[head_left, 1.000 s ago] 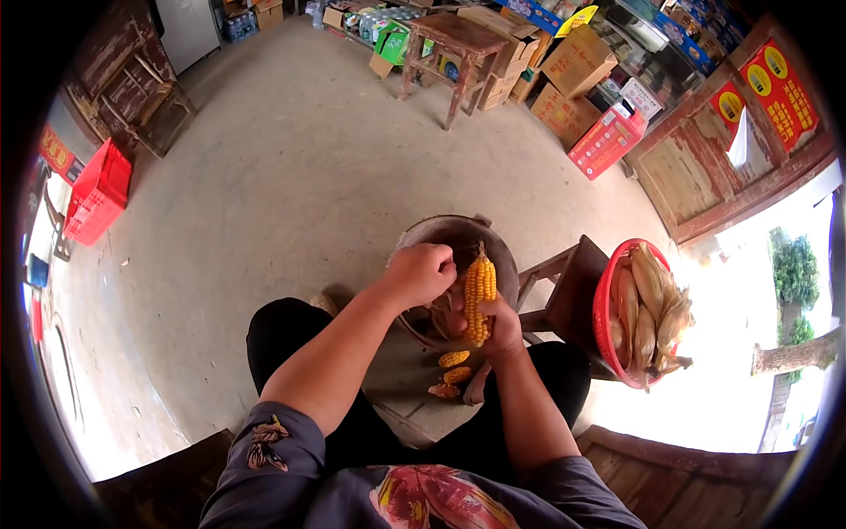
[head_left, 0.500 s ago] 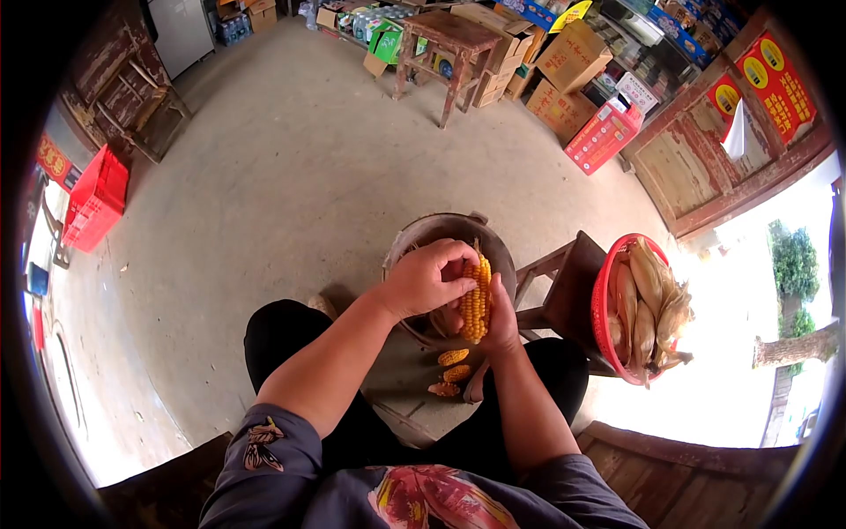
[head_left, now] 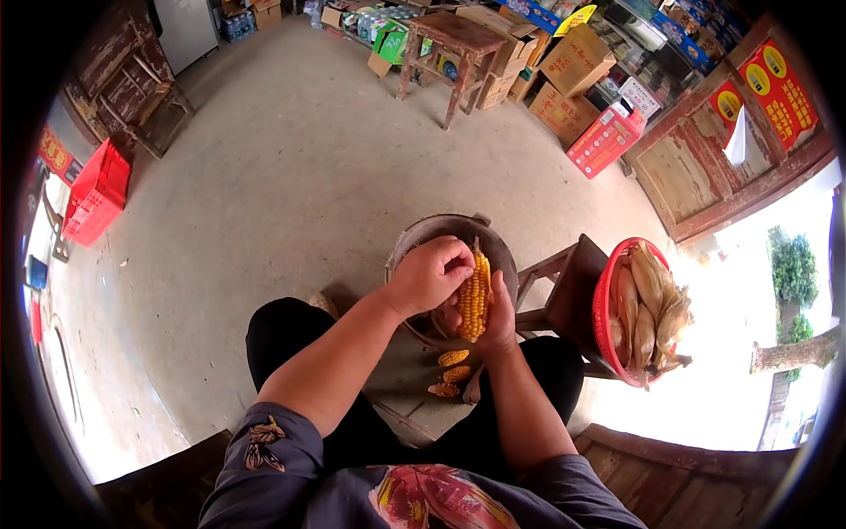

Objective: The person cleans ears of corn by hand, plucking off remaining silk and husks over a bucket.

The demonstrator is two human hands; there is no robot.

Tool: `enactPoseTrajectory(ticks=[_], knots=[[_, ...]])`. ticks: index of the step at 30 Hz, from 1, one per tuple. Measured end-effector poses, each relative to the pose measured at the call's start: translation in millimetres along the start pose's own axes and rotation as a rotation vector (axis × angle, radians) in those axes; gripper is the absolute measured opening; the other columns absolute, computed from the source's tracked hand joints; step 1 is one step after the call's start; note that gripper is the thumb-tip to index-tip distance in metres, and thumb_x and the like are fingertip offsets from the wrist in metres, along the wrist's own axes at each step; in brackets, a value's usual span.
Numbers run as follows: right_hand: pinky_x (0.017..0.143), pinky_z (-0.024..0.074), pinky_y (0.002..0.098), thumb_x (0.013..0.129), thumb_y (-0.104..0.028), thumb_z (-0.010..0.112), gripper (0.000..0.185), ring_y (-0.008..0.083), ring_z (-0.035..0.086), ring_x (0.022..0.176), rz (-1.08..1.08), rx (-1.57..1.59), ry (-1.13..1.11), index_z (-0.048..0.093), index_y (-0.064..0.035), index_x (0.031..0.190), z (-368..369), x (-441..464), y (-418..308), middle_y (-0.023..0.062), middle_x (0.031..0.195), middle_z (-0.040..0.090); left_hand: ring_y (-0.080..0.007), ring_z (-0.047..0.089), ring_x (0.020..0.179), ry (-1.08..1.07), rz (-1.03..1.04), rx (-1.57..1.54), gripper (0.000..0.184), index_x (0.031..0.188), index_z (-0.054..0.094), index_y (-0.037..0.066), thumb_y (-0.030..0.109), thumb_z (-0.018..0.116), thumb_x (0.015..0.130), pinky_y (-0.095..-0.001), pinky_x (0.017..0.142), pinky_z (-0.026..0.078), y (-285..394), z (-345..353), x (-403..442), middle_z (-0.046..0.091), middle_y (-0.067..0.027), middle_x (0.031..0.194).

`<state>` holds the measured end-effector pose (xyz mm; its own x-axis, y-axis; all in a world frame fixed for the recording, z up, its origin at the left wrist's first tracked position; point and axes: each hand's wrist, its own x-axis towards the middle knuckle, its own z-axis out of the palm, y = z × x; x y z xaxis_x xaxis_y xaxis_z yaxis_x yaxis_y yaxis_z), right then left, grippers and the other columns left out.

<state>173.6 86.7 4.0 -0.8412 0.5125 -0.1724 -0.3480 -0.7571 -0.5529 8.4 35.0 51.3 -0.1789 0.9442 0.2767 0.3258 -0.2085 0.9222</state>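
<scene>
An ear of corn (head_left: 476, 300) with yellow kernels and its husk off stands upright over a round bucket-like container (head_left: 500, 244) between my knees. My right hand (head_left: 500, 319) is wrapped round its lower part from the right side. At the upper left edge of the ear, my left hand (head_left: 430, 275) is closed in a pinch; whatever its fingertips hold is hidden. Below the container, small yellow corn pieces (head_left: 455, 358) lie near my foot. The inside of the container is mostly covered by my hands.
To the right, a red plastic basket (head_left: 603, 309) of husked-over corn ears (head_left: 645, 304) sits on a dark wooden stool (head_left: 573, 282). A red crate (head_left: 97, 194) stands at the left. A wooden stool (head_left: 458, 35), cardboard boxes (head_left: 577, 60) and a red carton (head_left: 606, 141) are farther back.
My left fingers have drawn slightly up and left, from across the upper part of the ear to its edge. My right hand keeps its hold, and the view has shifted a little.
</scene>
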Motion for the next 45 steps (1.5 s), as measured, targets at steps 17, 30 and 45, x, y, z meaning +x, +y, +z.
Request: enactPoseTrajectory(ticks=[17, 30, 45], knots=[[0.053, 0.0498, 0.0316, 0.1, -0.064, 0.031, 0.066, 0.0234, 0.062, 0.065, -0.072, -0.035, 0.036, 0.05, -0.0059, 0.127, 21, 4, -3, 0.0125, 0.1, 0.063, -0.0141, 0.062, 0.083, -0.019, 0.024, -0.056, 0.025, 0.1, 0.062, 0.002, 0.01, 0.079, 0.083, -0.0294, 0.076, 0.053, 18, -16, -2, 0.062, -0.0038, 0.092], [0.057, 0.0493, 0.0308, 0.101, -0.063, 0.03, 0.062, 0.0209, 0.062, 0.066, -0.036, -0.127, 0.093, 0.056, -0.0079, 0.116, 17, 2, 5, 0.0101, 0.092, 0.065, -0.0337, 0.064, 0.075, 0.14, 0.189, 0.368, 0.008, 0.089, 0.057, 0.004, 0.009, 0.062, 0.09, -0.0408, 0.065, 0.052, -3, -4, -1, 0.064, -0.0106, 0.085], [0.057, 0.0514, 0.033, 0.103, -0.06, 0.032, 0.059, 0.0226, 0.062, 0.065, -0.081, -0.104, 0.196, 0.053, -0.0072, 0.119, 13, 4, -3, 0.0114, 0.089, 0.063, -0.0245, 0.065, 0.075, -0.017, -0.279, 0.236, 0.028, 0.097, 0.056, 0.005, 0.033, 0.063, 0.096, -0.036, 0.069, 0.051, 22, -19, 2, 0.067, -0.0084, 0.089]])
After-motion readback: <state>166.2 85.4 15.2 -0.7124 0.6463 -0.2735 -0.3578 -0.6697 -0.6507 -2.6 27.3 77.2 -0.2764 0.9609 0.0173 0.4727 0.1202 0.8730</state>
